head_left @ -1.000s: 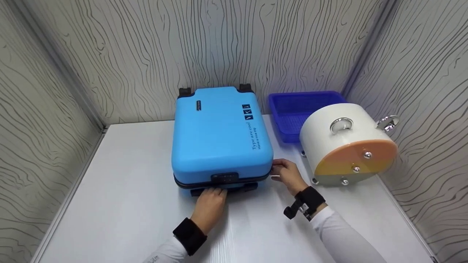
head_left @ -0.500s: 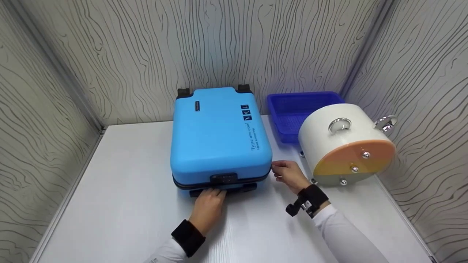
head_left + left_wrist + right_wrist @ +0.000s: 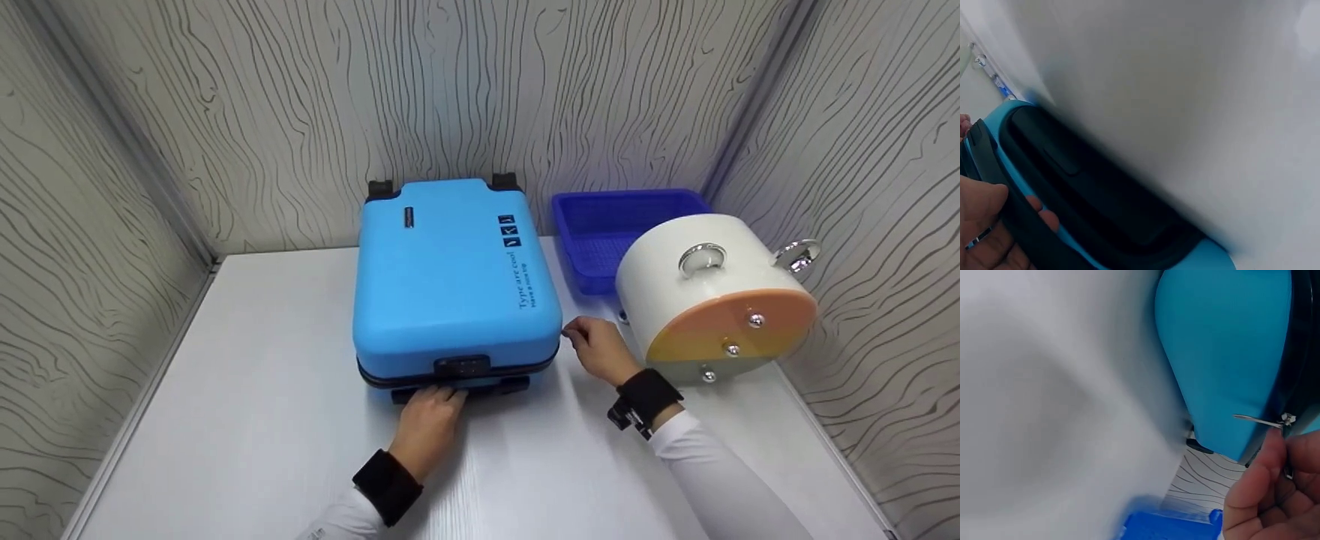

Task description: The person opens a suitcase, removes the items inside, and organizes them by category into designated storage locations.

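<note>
Sliding along the right-hand side of the blue suitcase (image 3: 456,277), the right hand (image 3: 600,350) now sits a little higher in the frame than it did a second ago, when it was down at the near right corner of the case; in the right wrist view its fingers (image 3: 1266,467) pinch a thin metal zipper pull (image 3: 1261,420) standing out from the dark seam, so the zipper appears to be travelling round the corner and up that side, and I judge the closing or opening of the seam to be partly done. The left hand (image 3: 429,427) has not moved: its fingers are curled round the black handle (image 3: 457,391) at the near end of the case, just below centre frame, apparently steadying it. The suitcase lies flat in the middle of the white table (image 3: 247,420), wheels toward the far wall. Dark blue writing runs lengthwise near its right edge and reads "Type are cool" with a smaller line beneath that is too small to read; above it sit three small square icons, and a small dark tag near the upper left of the lid is illegible. At the right stand a blue basket (image 3: 600,225) and a white drum (image 3: 712,292) with an orange-and-yellow face.
</note>
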Demonstrator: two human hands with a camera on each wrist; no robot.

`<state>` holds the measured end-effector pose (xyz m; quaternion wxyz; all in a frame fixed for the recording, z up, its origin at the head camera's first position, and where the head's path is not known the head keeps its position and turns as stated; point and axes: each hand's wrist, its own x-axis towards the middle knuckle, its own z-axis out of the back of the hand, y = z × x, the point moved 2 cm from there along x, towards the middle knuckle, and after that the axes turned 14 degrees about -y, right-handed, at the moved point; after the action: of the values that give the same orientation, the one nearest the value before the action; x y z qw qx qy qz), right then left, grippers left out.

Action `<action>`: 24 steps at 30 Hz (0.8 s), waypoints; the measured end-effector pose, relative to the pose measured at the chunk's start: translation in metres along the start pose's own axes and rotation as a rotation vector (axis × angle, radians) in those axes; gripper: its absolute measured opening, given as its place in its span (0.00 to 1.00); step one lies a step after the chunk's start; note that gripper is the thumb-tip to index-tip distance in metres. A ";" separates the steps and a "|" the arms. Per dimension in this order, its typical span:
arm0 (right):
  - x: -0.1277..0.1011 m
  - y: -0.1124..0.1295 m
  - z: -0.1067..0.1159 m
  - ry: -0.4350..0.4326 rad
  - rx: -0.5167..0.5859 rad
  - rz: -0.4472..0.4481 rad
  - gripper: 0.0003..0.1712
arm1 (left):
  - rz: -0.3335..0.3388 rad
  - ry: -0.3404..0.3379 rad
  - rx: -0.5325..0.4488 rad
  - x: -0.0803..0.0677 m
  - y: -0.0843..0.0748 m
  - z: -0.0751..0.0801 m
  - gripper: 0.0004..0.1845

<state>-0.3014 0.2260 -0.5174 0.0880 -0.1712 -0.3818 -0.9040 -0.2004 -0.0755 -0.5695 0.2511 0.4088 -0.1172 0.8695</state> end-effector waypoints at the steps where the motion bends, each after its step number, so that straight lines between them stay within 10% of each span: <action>1: -0.002 0.001 0.002 0.006 -0.014 0.022 0.09 | -0.001 -0.002 -0.001 0.001 0.000 0.000 0.17; 10: -0.039 0.015 0.006 0.013 -0.072 0.109 0.07 | -0.016 0.000 0.021 0.003 0.003 -0.001 0.15; 24: -0.084 0.066 -0.041 -0.102 -0.157 0.496 0.04 | 0.001 0.022 -0.013 0.004 0.002 0.001 0.17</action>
<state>-0.2143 0.1527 -0.5321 0.2737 -0.3113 -0.2611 -0.8718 -0.2026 -0.0765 -0.5660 0.2543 0.3977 -0.1202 0.8733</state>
